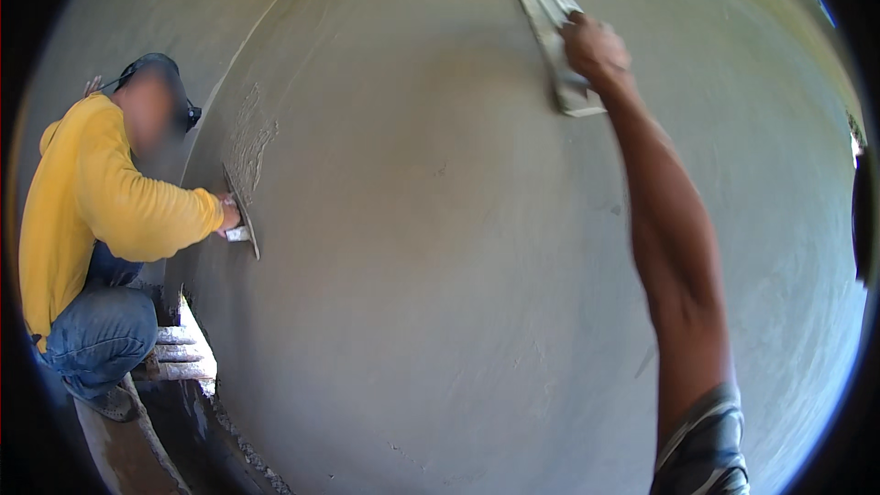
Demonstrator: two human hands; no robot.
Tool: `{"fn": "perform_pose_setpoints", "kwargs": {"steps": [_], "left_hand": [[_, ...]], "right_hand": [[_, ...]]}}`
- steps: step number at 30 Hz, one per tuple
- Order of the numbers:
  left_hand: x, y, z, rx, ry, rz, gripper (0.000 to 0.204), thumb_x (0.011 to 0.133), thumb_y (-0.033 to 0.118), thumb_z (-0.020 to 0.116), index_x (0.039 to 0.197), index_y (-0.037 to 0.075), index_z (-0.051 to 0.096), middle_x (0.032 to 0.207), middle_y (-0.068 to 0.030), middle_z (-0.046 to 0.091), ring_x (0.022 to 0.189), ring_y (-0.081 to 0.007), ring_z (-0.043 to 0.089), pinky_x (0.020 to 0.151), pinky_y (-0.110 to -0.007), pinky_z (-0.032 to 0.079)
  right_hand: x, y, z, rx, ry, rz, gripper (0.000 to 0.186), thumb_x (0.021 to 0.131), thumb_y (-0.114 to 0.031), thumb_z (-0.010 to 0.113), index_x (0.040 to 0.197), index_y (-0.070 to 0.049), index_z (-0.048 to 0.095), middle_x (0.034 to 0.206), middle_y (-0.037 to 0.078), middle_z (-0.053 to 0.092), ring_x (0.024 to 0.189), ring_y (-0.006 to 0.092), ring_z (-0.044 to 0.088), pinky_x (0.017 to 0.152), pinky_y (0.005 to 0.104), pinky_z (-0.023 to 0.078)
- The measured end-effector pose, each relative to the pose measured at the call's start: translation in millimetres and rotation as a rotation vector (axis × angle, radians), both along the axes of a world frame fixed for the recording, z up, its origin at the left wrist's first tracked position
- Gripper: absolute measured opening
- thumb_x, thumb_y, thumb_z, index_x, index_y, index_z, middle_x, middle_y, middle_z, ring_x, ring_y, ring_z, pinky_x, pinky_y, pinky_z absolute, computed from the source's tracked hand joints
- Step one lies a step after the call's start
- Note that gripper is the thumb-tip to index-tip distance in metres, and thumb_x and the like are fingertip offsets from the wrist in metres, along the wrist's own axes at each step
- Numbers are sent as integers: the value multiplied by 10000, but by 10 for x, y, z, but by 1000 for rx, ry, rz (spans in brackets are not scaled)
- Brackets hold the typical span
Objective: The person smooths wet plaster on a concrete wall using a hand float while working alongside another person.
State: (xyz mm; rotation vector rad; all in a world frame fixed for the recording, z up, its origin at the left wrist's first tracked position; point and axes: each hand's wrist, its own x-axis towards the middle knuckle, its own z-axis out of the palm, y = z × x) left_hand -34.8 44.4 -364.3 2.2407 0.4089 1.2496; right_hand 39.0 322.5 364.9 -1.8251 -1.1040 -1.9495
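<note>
Stretched far up and forward, my right hand is closed round the handle of a plastering float. The float is long, pale and ribbed, smeared with plaster, and lies against the grey plastered wall. Its long side runs from upper left to lower right. My right forearm crosses the right part of the view, and the hand hides the float's middle. Fine marks and a few small rough spots show on the wall's smooth, damp-looking surface. My left hand does not appear.
A person in a yellow top crouches at the left, pressing a trowel against the wall. Rough plaster clings above that trowel. Below are a bright gap with stacked round poles and a plank.
</note>
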Motion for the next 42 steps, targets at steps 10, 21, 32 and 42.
{"fn": "perform_pose_setpoints", "kwargs": {"steps": [10,21,32,42], "left_hand": [[186,86,-160,23,-47,193,463,845,149,642,1290,125,516,942,-68,585,937,-280,553,770,-480,437],[-102,-78,71,23,17,-17,451,845,142,598,1288,89,526,1054,-102,608,1022,-291,549,846,-508,437],[-68,-394,274,29,129,-114,490,850,106,523,1334,41,484,1158,-138,598,1098,-302,531,922,-519,406],[89,-448,218,125,116,-133,459,859,119,516,1307,23,508,1156,-140,595,1108,-307,529,928,-508,401]], "right_hand": [[381,-1171,-1493,-257,-142,-328,315,980,-331,502,1227,-185,632,954,149,706,782,348,689,670,473,555],[118,-1514,-3471,-845,-38,-190,324,941,-201,587,1264,-165,580,1016,212,669,876,349,678,711,482,575],[469,-1529,-3279,-573,-420,-124,336,979,-280,535,1287,-146,540,964,198,664,780,262,681,607,409,575],[177,-557,-2284,-392,-166,19,196,996,-264,470,1059,-93,543,715,157,602,606,314,585,493,437,437]]}}
